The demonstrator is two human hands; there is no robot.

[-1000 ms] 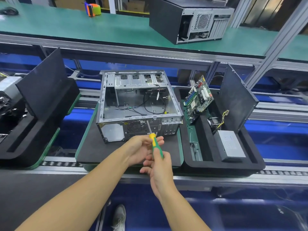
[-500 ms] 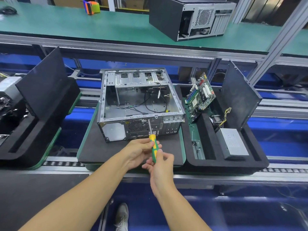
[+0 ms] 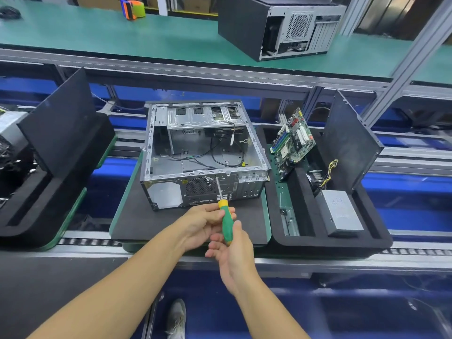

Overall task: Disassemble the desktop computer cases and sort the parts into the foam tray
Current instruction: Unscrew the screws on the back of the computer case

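An open desktop case (image 3: 168, 194), stripped down to loose cables, lies on a black mat (image 3: 137, 216) with its rear panel facing me. A green and yellow screwdriver (image 3: 226, 226) points its tip at that rear panel, beside the fan grille. My left hand (image 3: 203, 223) grips the handle near the yellow collar. My right hand (image 3: 234, 255) pinches the lower end of the handle between thumb and fingers. Right of the case, the black foam tray (image 3: 318, 243) holds a motherboard (image 3: 291, 140) standing on edge, a grey power supply (image 3: 340, 211) and a leaning black side panel (image 3: 349, 143).
A second foam tray (image 3: 36, 204) with a leaning black panel (image 3: 58, 123) stands at the left. On the green upper shelf sit another computer case (image 3: 276, 25) and an orange tape dispenser (image 3: 133, 7). A roller conveyor edge (image 3: 85, 242) runs along the front.
Both hands have stayed on the screwdriver at the case's rear panel. My right hand has slid lower on the handle and its fingers have loosened a little.
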